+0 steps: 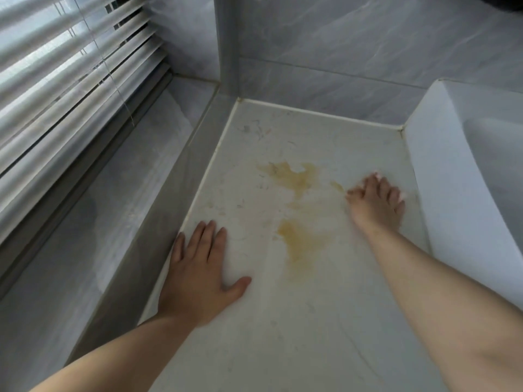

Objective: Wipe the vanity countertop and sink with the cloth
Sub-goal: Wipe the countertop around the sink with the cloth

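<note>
The white vanity countertop [283,321] runs away from me and carries yellowish-brown stains [294,176] in its middle, with a second patch [297,241] nearer me. My left hand [198,278] lies flat on the counter's left side, fingers straight and together, thumb out. My right hand [376,202] rests on the counter to the right of the stains, close to the sink wall, fingers spread and slightly bent; it is a little blurred. The white sink [458,193] rises at the right edge. No cloth shows plainly in either hand.
A grey marbled ledge [119,216] runs along the left under a window with white slatted blinds [70,80]. Grey marbled wall tiles [339,52] close off the back. A white sealant line borders the counter at the left and back.
</note>
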### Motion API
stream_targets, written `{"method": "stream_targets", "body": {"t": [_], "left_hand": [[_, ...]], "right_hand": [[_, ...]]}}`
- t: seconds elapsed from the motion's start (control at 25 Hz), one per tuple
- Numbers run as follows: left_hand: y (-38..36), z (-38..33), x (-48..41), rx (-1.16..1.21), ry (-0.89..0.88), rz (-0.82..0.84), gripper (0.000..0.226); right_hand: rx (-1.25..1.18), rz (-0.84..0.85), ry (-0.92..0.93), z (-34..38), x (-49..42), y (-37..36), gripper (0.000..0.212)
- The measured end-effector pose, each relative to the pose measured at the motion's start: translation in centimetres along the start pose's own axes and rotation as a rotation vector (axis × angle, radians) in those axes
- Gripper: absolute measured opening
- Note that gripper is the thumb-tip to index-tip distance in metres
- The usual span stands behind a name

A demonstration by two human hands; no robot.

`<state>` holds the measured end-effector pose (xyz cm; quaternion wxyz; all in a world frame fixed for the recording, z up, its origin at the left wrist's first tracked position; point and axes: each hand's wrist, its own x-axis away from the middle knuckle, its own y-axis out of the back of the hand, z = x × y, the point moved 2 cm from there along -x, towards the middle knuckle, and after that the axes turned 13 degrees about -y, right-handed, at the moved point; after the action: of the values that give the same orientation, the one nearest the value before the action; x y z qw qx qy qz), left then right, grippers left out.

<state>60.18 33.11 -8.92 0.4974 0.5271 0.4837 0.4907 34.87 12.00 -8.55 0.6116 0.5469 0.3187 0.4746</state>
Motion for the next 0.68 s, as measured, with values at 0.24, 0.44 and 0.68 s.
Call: {"method": "stream_targets", "body": {"t": [0.24, 0.44, 0.68], "left_hand": [[-0.2, 0.1, 0.0, -0.021, -0.011, -0.015, 0.090], [-0.1, 0.2, 0.1, -0.027, -0.017, -0.017, 0.089], [0.0, 0.2, 0.0, -0.019, -0.010, -0.026, 0.089]], "right_hand": [[0.036, 0.119, 0.467, 11.6, 1.7, -2.1, 0.053], [0.082, 0.219, 0.761, 13.8, 2.3, -2.1, 0.049], [0.191, 0.326, 1.036, 13.4, 4.2, -1.6, 0.051]]}}
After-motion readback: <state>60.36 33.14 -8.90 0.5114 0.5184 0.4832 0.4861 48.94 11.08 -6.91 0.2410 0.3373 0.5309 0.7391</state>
